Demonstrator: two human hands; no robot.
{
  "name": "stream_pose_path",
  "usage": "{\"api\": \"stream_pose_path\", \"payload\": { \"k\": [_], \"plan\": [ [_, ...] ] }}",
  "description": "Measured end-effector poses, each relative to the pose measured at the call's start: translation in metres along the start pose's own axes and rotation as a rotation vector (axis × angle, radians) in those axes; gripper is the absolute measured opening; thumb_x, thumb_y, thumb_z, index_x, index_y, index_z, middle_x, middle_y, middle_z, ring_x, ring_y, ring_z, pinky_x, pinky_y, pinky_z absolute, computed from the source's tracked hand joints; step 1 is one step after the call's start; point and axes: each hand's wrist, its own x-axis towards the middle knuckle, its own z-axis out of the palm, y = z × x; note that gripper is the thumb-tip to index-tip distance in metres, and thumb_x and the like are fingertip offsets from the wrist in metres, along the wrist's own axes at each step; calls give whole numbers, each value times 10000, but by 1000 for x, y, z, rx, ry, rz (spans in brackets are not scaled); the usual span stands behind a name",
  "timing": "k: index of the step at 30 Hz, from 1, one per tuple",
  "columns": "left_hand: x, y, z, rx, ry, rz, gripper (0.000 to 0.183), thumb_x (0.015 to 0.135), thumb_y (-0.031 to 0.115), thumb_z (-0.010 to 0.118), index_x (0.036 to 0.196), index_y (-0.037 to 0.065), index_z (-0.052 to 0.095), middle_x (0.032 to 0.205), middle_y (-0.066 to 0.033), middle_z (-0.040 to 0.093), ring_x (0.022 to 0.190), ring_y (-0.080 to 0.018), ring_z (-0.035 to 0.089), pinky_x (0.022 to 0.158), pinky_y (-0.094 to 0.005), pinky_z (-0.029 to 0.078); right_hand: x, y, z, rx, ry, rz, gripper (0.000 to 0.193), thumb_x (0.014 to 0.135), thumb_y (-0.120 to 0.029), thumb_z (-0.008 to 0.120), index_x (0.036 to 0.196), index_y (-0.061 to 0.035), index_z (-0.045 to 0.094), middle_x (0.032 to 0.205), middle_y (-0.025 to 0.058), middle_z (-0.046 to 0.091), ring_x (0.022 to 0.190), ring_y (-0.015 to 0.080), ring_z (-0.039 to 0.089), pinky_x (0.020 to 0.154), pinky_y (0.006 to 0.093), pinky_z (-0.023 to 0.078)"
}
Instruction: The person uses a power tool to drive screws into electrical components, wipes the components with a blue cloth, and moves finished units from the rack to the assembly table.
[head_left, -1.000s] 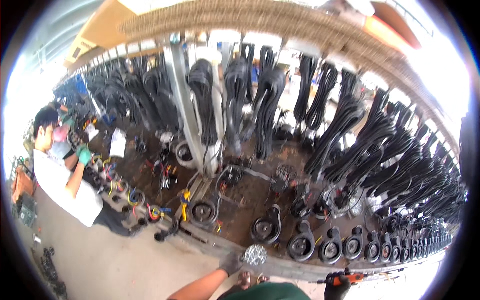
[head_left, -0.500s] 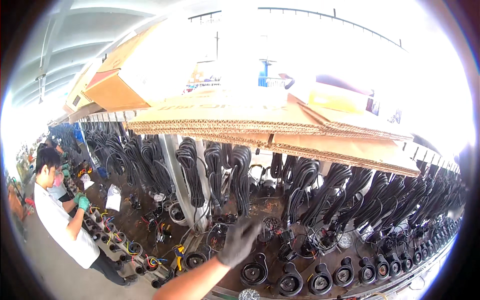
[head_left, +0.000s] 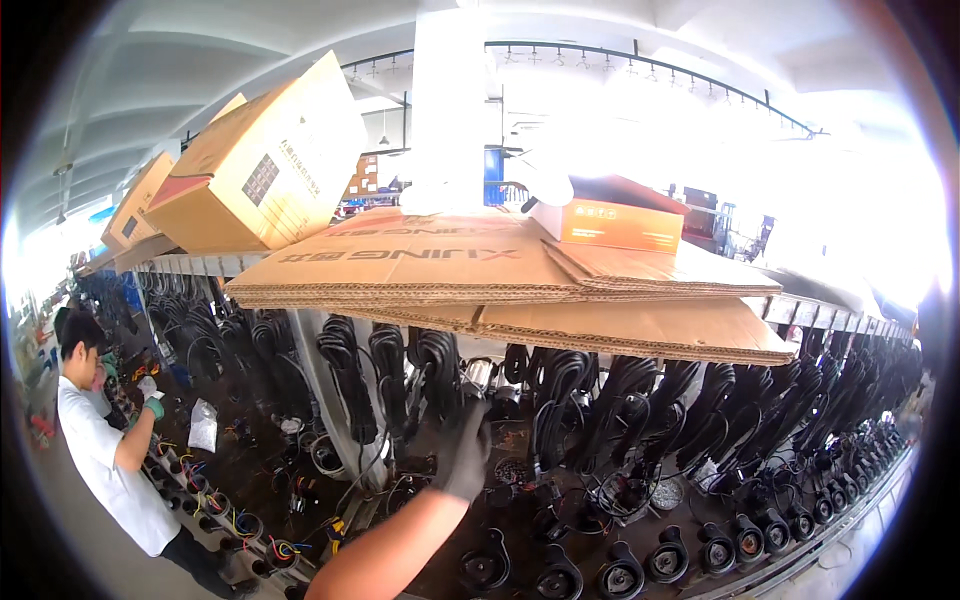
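Note:
My left hand [head_left: 464,458], in a dark grey glove, reaches up from the lower edge over the workbench. Its fingers are stretched upward and a little blurred, and I see nothing held in them. Just beyond the fingertips hangs a coiled black cable bundle [head_left: 437,368]; whether they touch it I cannot tell. To the right hangs another cable bundle [head_left: 560,395]. Below the hand, a round black motor housing [head_left: 484,566] lies near the bench's front edge, in a row with several others. My right hand is out of view.
Flat cardboard sheets [head_left: 400,262] lie on the shelf above the cables, with an orange-and-white box [head_left: 620,222] on top. A metal post [head_left: 330,400] stands left of the hand. A co-worker [head_left: 112,455] in a white shirt works at the left. Yellow-handled pliers [head_left: 334,532] lie by my forearm.
My left hand has risen from above the motor housings toward the hanging cables. The view has tilted upward, showing more of the shelf and boxes.

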Motion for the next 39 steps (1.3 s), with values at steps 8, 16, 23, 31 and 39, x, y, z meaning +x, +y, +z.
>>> {"api": "stream_pose_path", "payload": {
  "k": [8,16,23,31,39],
  "plan": [
    [-212,-251,-242,993,-565,-74,234,1055,232,543,1140,65,682,1064,-119,683,1039,-274,646,907,-377,506,-3,7,-3,193,72,59,458,1002,-329,561,1413,-133,508,1001,70,661,873,262,628,802,472,529],
    [-227,-271,-233,949,-637,-380,128,1019,176,510,1039,86,598,963,-77,593,923,-241,564,805,-378,460,12,-10,21,197,-32,21,379,939,-340,651,1250,-130,597,978,107,686,891,337,666,663,595,568],
    [-216,-299,-227,265,-552,-772,61,968,152,518,920,119,500,868,-48,496,819,-216,477,723,-377,402,11,-33,43,140,-40,19,316,939,-282,674,1179,-105,572,1050,114,650,890,304,670,669,538,603],
    [-227,-318,-250,-296,-438,-1007,190,910,125,527,785,157,388,761,-15,384,700,-188,378,630,-375,337,-8,-77,54,316,-76,102,264,926,-189,692,1156,-98,602,1059,96,644,891,266,654,698,461,587],
    [-244,-324,-251,-471,-165,-973,204,952,132,519,760,139,447,722,-19,393,666,-174,409,610,-381,354,23,-93,46,384,105,85,459,778,-74,630,1231,-66,557,881,101,648,850,291,650,784,453,547]
  ]
}}
